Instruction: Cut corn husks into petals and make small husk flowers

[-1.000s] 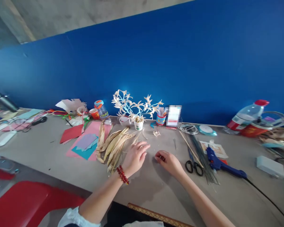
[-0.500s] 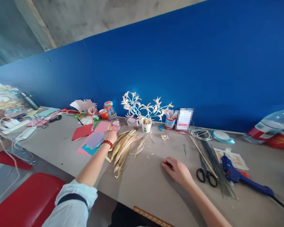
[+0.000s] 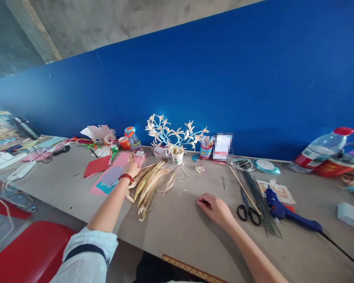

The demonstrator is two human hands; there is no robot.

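My left hand (image 3: pixel 132 169), a red beaded bracelet at its wrist, reaches to the left side of a pile of dried corn husks (image 3: pixel 152 182). Its fingers look closed; a pale tip shows beyond them, and I cannot make out what they hold. Under and beside that hand lie pink, lilac and blue paper sheets (image 3: pixel 113 175). My right hand (image 3: pixel 215 206) rests on the table with its fingers curled in and nothing visible in them. Behind the husks, a white cup (image 3: pixel 177 158) holds blue-stemmed branches with pale husk flowers (image 3: pixel 177 133).
On the right lie black-handled scissors (image 3: pixel 249 214), thin wire stems (image 3: pixel 261 206), a blue glue gun (image 3: pixel 292 214) and a ribbon spool (image 3: pixel 267 166). A large bottle (image 3: pixel 321 153) leans by a red tub. Left are power strips (image 3: pixel 22 170) and a red stool (image 3: pixel 32 251).
The view has turned slightly right, so things sit farther left in the picture and more of the red tub shows. Both hands keep nearly the same places on the table.
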